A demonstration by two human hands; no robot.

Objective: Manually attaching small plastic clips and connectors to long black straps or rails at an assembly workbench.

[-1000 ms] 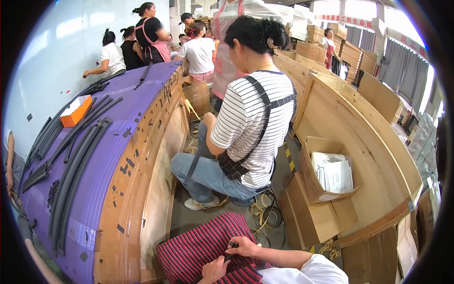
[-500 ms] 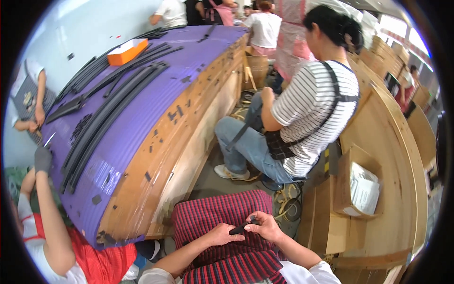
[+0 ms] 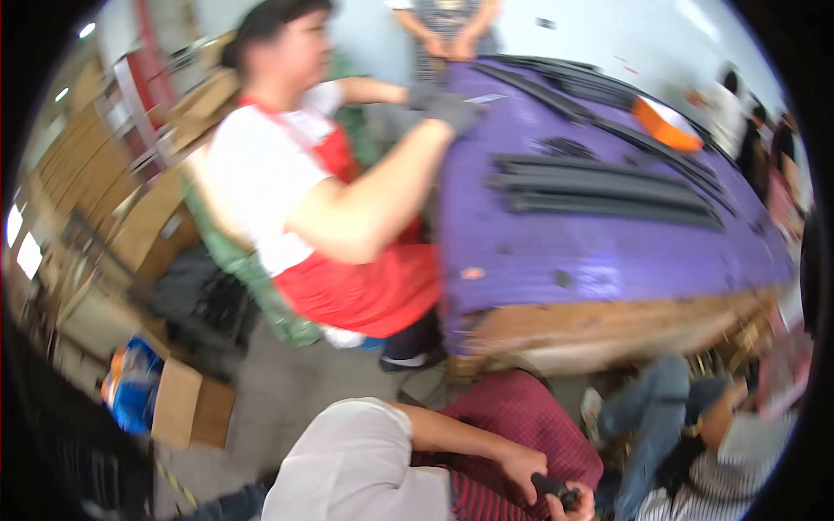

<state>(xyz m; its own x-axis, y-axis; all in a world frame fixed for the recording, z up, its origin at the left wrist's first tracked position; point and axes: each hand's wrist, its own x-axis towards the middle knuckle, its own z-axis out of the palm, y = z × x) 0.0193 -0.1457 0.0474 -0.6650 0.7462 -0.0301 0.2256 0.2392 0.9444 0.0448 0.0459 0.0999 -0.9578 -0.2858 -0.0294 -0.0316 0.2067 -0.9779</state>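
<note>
Low in the picture, above my lap with its red-and-black checked cloth (image 3: 521,408), my two hands come together at a short black piece (image 3: 546,484), whose exact kind is too blurred to tell. My left hand (image 3: 524,473) grips it from the left side. At its other end my right hand (image 3: 573,505) is closed on the piece, partly cut off by the lower edge. A white sleeve (image 3: 347,460) covers my left upper arm.
Ahead stands a purple-covered table (image 3: 504,260) with long black strips (image 3: 608,191) and an orange box (image 3: 667,126). Left of it sits a person in a red apron (image 3: 373,291), gloved hands at the table. A carton (image 3: 195,408) is on the floor; another seated person's jeans (image 3: 651,408) are right.
My view has swung left, so the table now lies ahead and right and the red-aproned person shows fully. My hands sit lower right in the picture, still on the black piece.
</note>
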